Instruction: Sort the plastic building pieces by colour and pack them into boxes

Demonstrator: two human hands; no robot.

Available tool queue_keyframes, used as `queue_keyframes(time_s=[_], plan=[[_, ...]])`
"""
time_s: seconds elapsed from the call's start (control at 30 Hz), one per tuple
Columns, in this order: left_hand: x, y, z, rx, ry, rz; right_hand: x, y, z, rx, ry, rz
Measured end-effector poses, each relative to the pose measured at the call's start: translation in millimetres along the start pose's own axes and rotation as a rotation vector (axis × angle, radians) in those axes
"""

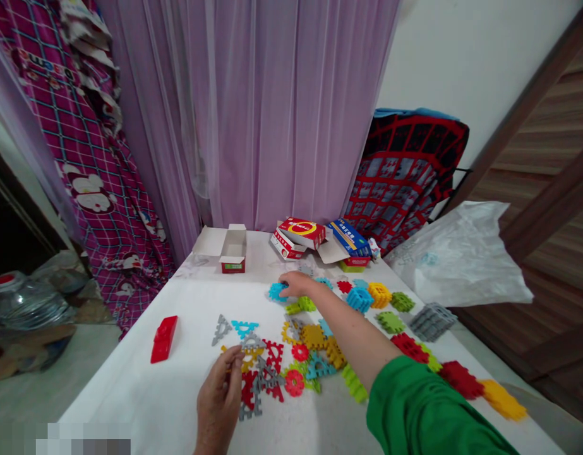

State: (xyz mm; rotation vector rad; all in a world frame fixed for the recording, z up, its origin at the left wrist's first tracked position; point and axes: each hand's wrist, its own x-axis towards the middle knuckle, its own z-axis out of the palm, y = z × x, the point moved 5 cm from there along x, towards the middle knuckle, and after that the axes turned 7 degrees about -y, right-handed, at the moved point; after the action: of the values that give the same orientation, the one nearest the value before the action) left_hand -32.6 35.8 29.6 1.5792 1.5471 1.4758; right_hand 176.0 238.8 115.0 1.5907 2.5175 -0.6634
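My right hand reaches across the table, its fingers closed on a blue toothed plastic building piece. Beside it lie green toothed pieces. Low in the view, my left hand has its fingers curled together at the left edge of a loose pile. Whatever those fingers hold, if anything, is hidden. Close by are a grey triangle piece, a yellow triangle piece and a red triangle piece. A blue triangle piece and another grey triangle lie just beyond.
Stacked toothed pieces in blue, yellow and grey line the table's right side. An open carton and red boxes stand at the back. A red piece lies left; a white plastic bag sits right.
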Motion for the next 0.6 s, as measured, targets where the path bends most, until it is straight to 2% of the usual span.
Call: queue_keyframes(time_s=[0.1, 0.17, 0.33, 0.4, 0.47, 0.6], plan=[[11.0, 3.0, -4.6, 0.063, -0.004, -0.011, 0.3, -10.9, 8.2, 0.181, 0.052, -0.11], [29.2, 7.4, -3.0, 0.145, -0.051, -0.033, -1.2, -21.5, 17.3, 0.284, 0.077, -0.176], [92.3, 14.9, 16.1, 0.291, -0.17, -0.055, -6.2, -44.6, 41.2, 0.447, 0.107, -0.254], [109.9, 13.5, 25.7, 0.34, -0.238, -0.067, -6.6, -48.0, 46.4, 0.473, 0.115, -0.257], [119.1, 11.2, 33.2, 0.39, -0.305, -0.078, -5.5, -47.0, 48.3, 0.466, 0.124, -0.237], [122.4, 7.5, 42.5, 0.495, -0.376, -0.082, -3.2, -40.5, 46.9, 0.369, 0.117, -0.171]])
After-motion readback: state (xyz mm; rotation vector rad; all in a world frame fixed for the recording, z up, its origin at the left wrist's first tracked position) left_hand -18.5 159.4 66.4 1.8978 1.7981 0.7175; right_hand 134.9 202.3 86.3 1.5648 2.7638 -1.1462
